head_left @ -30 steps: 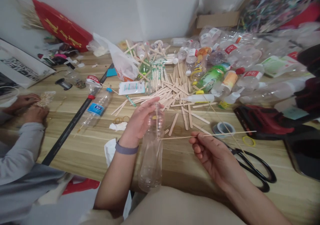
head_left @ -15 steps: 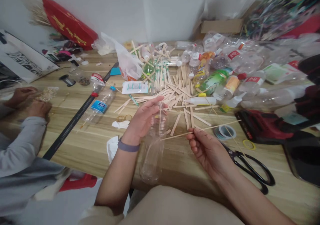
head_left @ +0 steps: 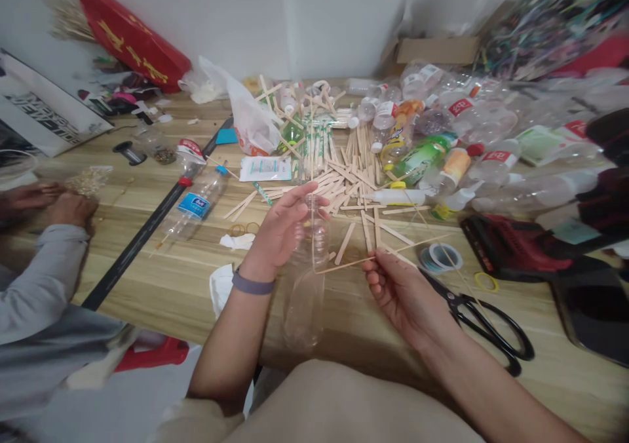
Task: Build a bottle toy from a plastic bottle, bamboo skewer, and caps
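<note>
My left hand (head_left: 280, 230) is wrapped round the neck of a clear empty plastic bottle (head_left: 305, 279), held upright over the table's near edge. My right hand (head_left: 400, 289) pinches a long thin wooden skewer (head_left: 388, 254) that lies crosswise, its left tip against the bottle's side. A purple band sits on my left wrist. Just beyond the bottle lies a pile of flat wooden sticks (head_left: 344, 174).
Black scissors (head_left: 484, 328) and a tape roll (head_left: 439, 257) lie right of my right hand. Many plastic bottles (head_left: 442, 141) crowd the back right. Another person's hands (head_left: 54, 204) work at the far left. A long black rod (head_left: 147, 230) crosses the wooden table (head_left: 162, 279).
The skewer's right end has swung down and left, and my right hand has come closer to the bottle. The bottle stays in my left hand.
</note>
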Tool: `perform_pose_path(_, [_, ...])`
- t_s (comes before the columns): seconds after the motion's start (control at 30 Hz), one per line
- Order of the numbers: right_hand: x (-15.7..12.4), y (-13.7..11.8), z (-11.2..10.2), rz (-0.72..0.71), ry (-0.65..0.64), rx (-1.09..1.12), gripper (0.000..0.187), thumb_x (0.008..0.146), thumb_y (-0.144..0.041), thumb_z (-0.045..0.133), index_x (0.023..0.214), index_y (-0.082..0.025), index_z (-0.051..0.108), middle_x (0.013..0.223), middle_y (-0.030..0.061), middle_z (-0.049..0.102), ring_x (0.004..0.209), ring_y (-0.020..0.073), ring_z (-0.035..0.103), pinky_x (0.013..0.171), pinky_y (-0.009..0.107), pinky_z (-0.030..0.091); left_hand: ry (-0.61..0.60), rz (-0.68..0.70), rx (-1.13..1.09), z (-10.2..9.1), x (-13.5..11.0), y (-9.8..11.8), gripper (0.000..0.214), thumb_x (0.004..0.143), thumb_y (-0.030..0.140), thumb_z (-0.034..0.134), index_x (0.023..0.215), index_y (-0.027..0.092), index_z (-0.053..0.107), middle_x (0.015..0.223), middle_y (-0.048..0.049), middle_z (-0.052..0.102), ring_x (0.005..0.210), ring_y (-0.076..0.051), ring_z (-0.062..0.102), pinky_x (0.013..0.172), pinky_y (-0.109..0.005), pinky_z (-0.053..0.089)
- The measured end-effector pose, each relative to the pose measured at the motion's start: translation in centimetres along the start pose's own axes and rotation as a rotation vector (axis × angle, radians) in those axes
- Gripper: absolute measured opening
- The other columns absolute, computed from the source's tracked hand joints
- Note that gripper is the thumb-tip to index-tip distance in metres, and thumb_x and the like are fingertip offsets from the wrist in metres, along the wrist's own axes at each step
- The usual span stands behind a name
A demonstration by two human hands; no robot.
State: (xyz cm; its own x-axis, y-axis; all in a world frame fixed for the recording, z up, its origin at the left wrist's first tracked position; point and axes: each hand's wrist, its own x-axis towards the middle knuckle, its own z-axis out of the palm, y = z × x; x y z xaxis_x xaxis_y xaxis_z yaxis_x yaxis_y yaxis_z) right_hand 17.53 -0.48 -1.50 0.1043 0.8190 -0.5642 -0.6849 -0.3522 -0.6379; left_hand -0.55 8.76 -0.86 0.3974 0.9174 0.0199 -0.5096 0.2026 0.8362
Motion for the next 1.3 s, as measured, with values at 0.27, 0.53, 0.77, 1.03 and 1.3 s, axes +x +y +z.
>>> perform_pose_path(0.27, [-0.9, 0.3, 0.4, -0.032, -0.112, -0.051, 0.051, 0.045, -0.040, 0.100, 0.072, -0.014, 0.065, 0.062, -0.0014, 0.067, 0.046, 0.0056, 0.057, 0.041, 0.010, 0.049, 0.014, -0.016, -0.014, -0.3, 0.0, -0.3, 0.038, 0.073, 0.028, 0.077, 0.109, 0.022, 0.066, 0.096, -0.0035, 0.071, 0.081, -0.017, 0.067, 0.066, -0.027, 0.052])
perform_pose_path(0.53, [-1.8, -0.1, -1.0, -0.343, -0.185, -0.298, 0.048, 0.068, -0.058, 0.087, 0.077, -0.017, 0.062, 0.063, 0.0016, 0.066, 0.044, 0.0101, 0.055, 0.039, 0.018, 0.044, 0.081, 0.010, -0.008, -0.6, 0.1, -0.2, 0.036, 0.074, 0.027, 0.076, 0.108, 0.021, 0.065, 0.095, -0.0024, 0.071, 0.079, -0.016, 0.068, 0.064, -0.027, 0.053])
perform_pose_path(0.77, [-3.3, -4.3, -4.2, -0.965, 0.104, -1.140, 0.050, 0.097, -0.067, 0.047, 0.073, -0.024, 0.056, 0.059, 0.0018, 0.055, 0.051, 0.0154, 0.049, 0.054, 0.030, 0.036, 0.118, 0.027, 0.003, -0.6, 0.3, -0.5, 0.036, 0.072, 0.027, 0.078, 0.106, 0.021, 0.067, 0.094, -0.0021, 0.072, 0.077, -0.015, 0.068, 0.063, -0.026, 0.054])
perform_pose_path(1.03, [0.3, -3.8, -6.8, -0.860, -0.115, -1.885, 0.045, 0.100, -0.052, 0.036, 0.073, -0.022, 0.054, 0.063, 0.0053, 0.060, 0.050, 0.0207, 0.056, 0.049, 0.029, 0.026, 0.187, 0.018, 0.032, -0.1, 0.4, -0.8, 0.037, 0.073, 0.028, 0.078, 0.108, 0.020, 0.067, 0.095, -0.0020, 0.071, 0.077, -0.014, 0.068, 0.062, -0.025, 0.052])
perform_pose_path(1.3, [-0.1, 0.1, -2.4, -1.146, -0.345, -1.746, 0.019, 0.103, -0.031, 0.048, 0.100, -0.019, 0.062, 0.089, 0.0050, 0.070, 0.068, 0.0194, 0.067, 0.054, 0.028, 0.037, 0.237, 0.004, 0.040, 0.5, 0.4, -1.2, 0.037, 0.072, 0.027, 0.078, 0.107, 0.020, 0.067, 0.094, -0.0020, 0.072, 0.075, -0.014, 0.067, 0.062, -0.025, 0.053])
